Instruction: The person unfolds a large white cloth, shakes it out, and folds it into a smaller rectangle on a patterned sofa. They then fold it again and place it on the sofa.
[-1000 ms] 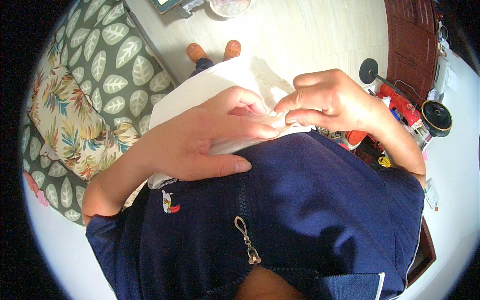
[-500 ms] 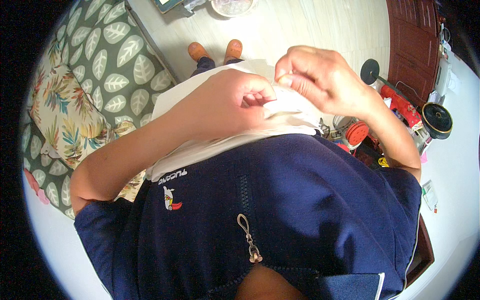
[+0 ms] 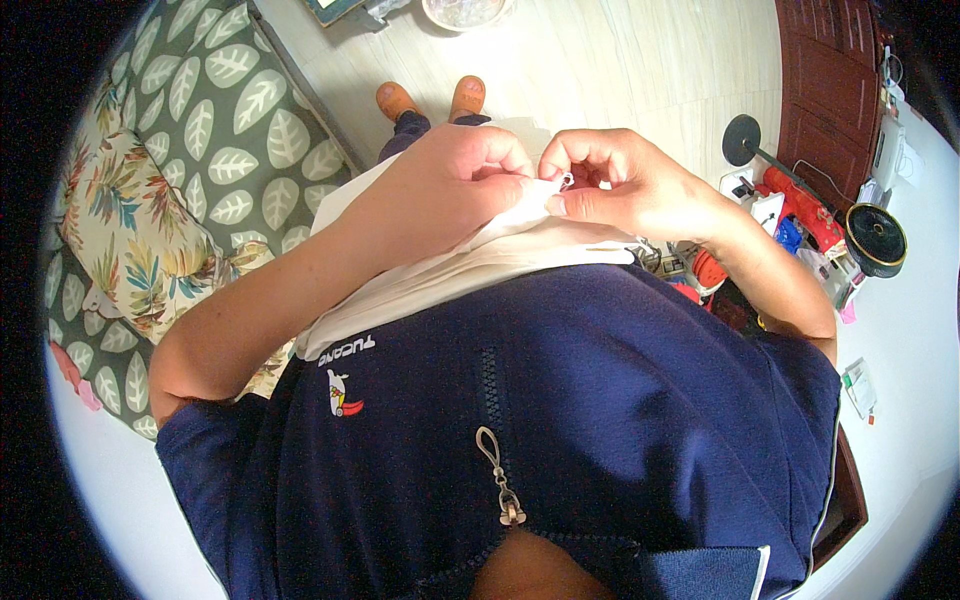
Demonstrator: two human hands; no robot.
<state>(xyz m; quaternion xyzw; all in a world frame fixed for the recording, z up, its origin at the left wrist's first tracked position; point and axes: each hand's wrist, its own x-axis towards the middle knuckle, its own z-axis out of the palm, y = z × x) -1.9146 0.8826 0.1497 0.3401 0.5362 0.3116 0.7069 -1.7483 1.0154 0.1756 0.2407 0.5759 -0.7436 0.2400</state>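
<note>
A white cloth point(image 3: 520, 215) lies bunched across my front, over my lap side. My left hand point(image 3: 460, 180) pinches its raised edge between thumb and fingers. Facing it, my right hand point(image 3: 630, 185) has thumb and index finger closed at the same bit of cloth, their tips close to my left fingertips. A small shiny loop point(image 3: 567, 180) shows between my right thumb and index finger. Its kind is too small to make out, and the fingers partly cover where it meets the cloth.
On the left is a sofa point(image 3: 235, 140) in a green leaf print with a floral cushion point(image 3: 140, 220). Orange shoes point(image 3: 467, 98) stand on the pale floor ahead. A dumbbell bar with round plates point(image 3: 875, 240) and mixed clutter stand at the right, near a dark red cabinet point(image 3: 820, 100).
My right hand has come down and in toward my left, and the fingertips now meet at the cloth. My left hand has turned to pinch the edge. The small loop has come into sight.
</note>
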